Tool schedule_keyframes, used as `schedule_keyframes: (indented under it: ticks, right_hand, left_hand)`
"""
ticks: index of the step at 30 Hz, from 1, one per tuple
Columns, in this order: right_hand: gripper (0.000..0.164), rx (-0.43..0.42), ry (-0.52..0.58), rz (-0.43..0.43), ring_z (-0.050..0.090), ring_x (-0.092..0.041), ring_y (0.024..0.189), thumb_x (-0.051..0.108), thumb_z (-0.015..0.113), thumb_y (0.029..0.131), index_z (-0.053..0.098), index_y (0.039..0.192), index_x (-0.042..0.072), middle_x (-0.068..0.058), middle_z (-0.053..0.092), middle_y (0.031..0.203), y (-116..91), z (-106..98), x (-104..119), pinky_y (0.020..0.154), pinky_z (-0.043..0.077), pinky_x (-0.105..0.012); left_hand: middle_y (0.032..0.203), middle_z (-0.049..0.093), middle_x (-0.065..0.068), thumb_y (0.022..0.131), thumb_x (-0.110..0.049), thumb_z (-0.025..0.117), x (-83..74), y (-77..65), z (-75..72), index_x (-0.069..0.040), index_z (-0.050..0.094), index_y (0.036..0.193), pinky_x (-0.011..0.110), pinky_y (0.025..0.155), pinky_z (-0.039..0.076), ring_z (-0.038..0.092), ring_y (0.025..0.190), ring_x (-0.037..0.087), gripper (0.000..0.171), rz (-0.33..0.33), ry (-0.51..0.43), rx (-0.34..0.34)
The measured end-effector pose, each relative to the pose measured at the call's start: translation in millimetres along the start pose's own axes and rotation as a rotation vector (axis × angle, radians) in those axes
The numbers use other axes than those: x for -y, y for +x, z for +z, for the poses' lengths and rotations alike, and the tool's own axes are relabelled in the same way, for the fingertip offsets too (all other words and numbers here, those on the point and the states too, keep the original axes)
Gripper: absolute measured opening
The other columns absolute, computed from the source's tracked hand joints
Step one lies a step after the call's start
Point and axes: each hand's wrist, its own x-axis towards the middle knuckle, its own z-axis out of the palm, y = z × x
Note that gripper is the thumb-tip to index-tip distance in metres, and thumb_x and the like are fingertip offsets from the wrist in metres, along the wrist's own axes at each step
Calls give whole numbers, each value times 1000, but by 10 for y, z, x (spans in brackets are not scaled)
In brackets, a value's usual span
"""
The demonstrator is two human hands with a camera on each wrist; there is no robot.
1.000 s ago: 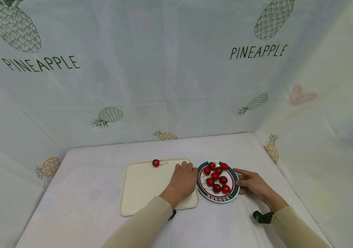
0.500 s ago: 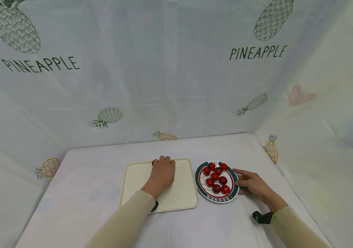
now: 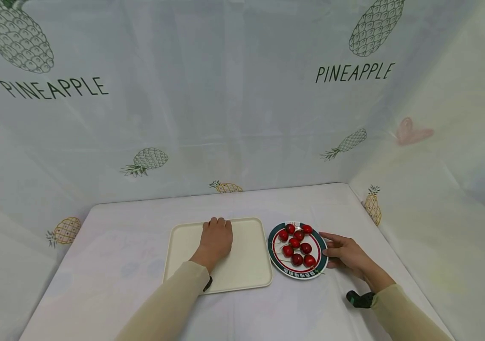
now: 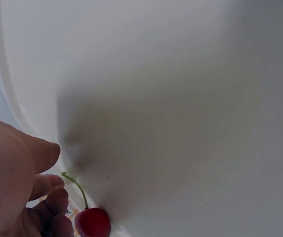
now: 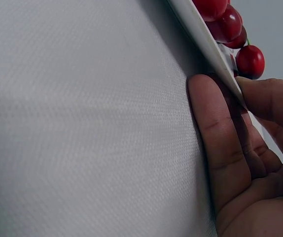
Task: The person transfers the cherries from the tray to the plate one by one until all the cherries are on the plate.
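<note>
My left hand is over the back part of a cream tray, its fingers loosely bent near the far rim. In the left wrist view, a red cherry with a green stem lies at the tray's edge beside those fingers. The stem's tip is close to the fingertips, and a gap separates thumb and fingers. From the head view the hand hides this cherry. My right hand pinches the right rim of a round plate, thumb above and fingers beneath. Several cherries with stems lie on the plate.
A white cloth covers the table, and a pineapple-print curtain stands behind and at the sides. The plate sits just right of the tray. A black wrist device is on the right forearm.
My left hand has moved leftward across the tray from near the plate to the lone cherry, which it now covers in the head view. The right hand stays on the plate.
</note>
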Motion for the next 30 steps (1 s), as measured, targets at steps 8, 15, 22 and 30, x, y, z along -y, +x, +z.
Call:
schedule_keyframes:
  ticks: [8, 15, 22, 30]
  right_hand:
    - [67, 16, 5, -4, 72, -24, 95, 9, 67, 102, 38, 162, 7, -23, 63, 137, 15, -8, -6, 80, 64, -39]
    - [67, 6, 2, 2, 72, -24, 94, 9, 67, 102, 39, 162, 8, -24, 61, 139, 16, -9, -19, 79, 64, -39]
    - [67, 11, 7, -3, 72, -24, 94, 9, 68, 102, 39, 162, 8, -24, 61, 139, 13, -17, -19, 79, 64, -38]
    - [67, 11, 8, -1, 71, -24, 95, 9, 67, 102, 39, 163, 9, -27, 57, 144, 16, -12, -23, 79, 64, -38]
  left_hand:
    - [131, 60, 19, 110, -16, 51, 10, -6, 42, 0, 60, 139, 57, 105, 44, 53, 120, 38, 35, -5, -1, 5]
    - [122, 59, 16, 109, -15, 51, 7, -17, 108, -4, 64, 125, 53, 96, 43, 49, 111, 34, 23, 19, -1, 2]
    - [121, 62, 18, 105, -12, 56, 45, -101, 124, -5, 65, 119, 51, 90, 44, 51, 121, 38, 19, 52, -9, -17]
    - [103, 64, 14, 102, -12, 62, 160, -247, 140, -5, 65, 111, 43, 74, 39, 50, 91, 30, 12, 55, -43, -65]
